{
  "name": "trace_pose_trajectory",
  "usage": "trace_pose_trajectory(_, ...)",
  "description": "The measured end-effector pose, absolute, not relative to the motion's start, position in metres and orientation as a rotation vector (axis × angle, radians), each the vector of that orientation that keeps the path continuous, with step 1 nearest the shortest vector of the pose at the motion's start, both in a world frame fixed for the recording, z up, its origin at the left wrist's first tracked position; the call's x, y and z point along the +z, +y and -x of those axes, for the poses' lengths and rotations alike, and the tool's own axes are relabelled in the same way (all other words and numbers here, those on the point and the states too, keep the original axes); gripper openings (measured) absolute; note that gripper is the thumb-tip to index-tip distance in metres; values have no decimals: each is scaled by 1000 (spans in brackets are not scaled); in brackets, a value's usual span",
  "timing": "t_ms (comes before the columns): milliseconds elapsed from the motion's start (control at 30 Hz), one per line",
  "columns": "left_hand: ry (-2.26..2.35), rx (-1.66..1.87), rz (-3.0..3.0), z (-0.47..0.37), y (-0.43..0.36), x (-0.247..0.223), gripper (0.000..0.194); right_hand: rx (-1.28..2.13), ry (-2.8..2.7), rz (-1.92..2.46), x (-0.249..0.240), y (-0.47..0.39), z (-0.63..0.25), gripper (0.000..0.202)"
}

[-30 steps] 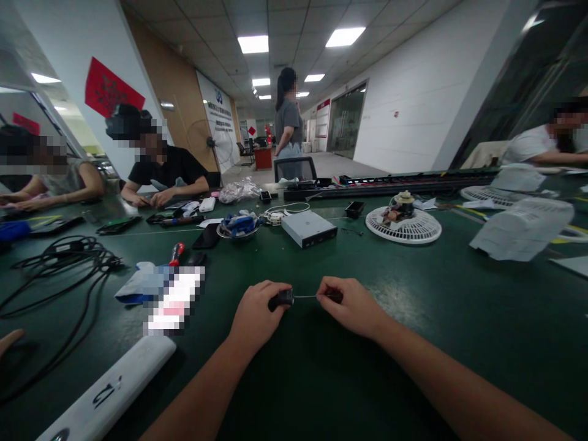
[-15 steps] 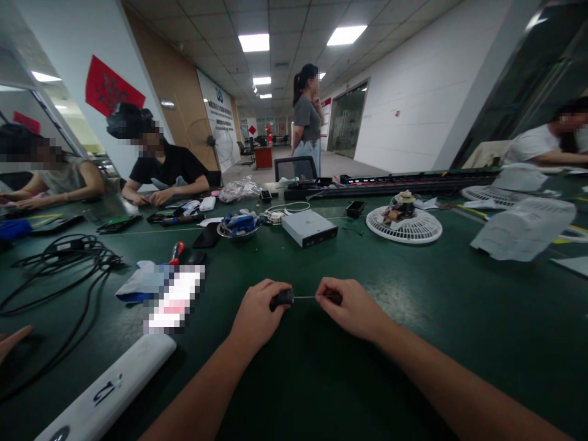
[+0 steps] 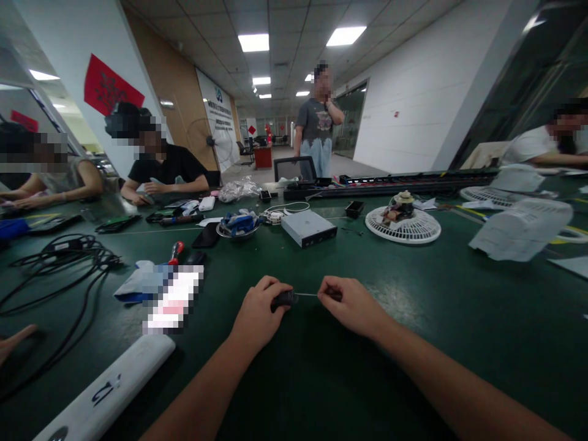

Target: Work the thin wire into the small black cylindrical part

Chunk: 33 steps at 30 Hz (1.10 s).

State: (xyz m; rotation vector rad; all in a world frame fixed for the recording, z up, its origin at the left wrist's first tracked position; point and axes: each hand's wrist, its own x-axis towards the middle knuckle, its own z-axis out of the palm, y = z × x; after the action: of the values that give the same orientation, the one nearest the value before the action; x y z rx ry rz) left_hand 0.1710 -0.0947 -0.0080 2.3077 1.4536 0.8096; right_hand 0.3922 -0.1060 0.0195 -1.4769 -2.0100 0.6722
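My left hand [image 3: 261, 309] is closed round a small black object [image 3: 285, 298] above the green table [image 3: 294, 380]. A thin pale rod [image 3: 307, 294] runs from that object to the fingertips of my right hand [image 3: 350, 303], which pinch its other end. Something dark shows between the right fingers, too small to name. Beyond the hands lies a silver disc drive [image 3: 309, 227]. To its left is a bowl [image 3: 239, 229] with blue and white material in it.
A white power-strip-like bar [image 3: 110, 386] and black cables [image 3: 68, 257] lie at the left. White fan grille [image 3: 403, 223] and translucent plastic cover [image 3: 521, 229] are at the right. Two people sit at the left, one at the right; a standing person [image 3: 316, 122] is behind the table.
The standing person has turned toward the table. My hands have barely moved; the thin rod is tilted slightly differently. The seated person in black has raised a hand a little.
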Motion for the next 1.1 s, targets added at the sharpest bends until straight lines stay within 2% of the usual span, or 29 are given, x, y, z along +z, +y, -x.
trace_pose_trajectory(133,1450,830,-2304,-173,-96,-9,36,784,-2037,1445,21,-108,-390,15)
trace_pose_trajectory(433,1601,829,-2257,-170,-93,-9,32,439,-2094,1724,21,-111,-384,26)
trace_pose_trajectory(600,1666,857,-2200,-167,-91,-11,29,622,-2110,1523,17,-120,-370,25)
trace_pose_trajectory(767,1621,859,-2199,-167,-90,-12,29,985,-2026,1295,6,-120,-363,34)
trace_pose_trajectory(1000,1335,796,-2298,-175,-96,-7,34,827,-1730,1296,4,-109,-373,30)
trace_pose_trajectory(1100,1258,826,-2303,-178,-100,-5,34,787,-1710,1220,3,-109,-373,35)
